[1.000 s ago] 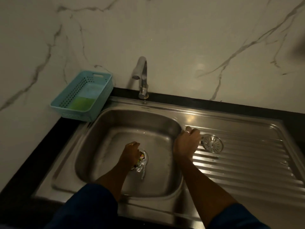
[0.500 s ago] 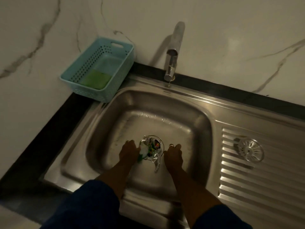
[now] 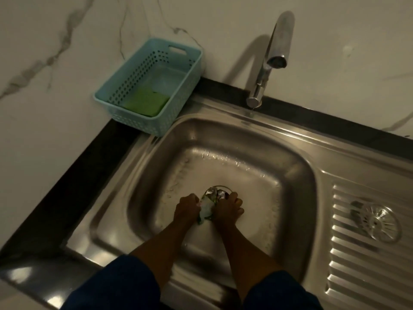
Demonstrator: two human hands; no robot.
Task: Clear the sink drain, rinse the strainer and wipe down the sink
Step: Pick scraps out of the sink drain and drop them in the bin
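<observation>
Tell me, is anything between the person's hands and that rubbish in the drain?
Nothing visible. The left hand and right hand already close on the wad of wrappers at the drain. The strainer lies aside on the draining board.

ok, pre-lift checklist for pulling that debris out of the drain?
1. Both hands on debris: ok, left hand and right hand pinch it from either side.
2. Debris free of drain: cannot tell, the wad covers the opening.
3. Strainer out of the way: ok, on the drainboard.
4. Tap off: ok, no stream visible.
5. Scrub pad ready: ok, in the basket.
6. Bin for the debris: not ok, none in view.
</observation>
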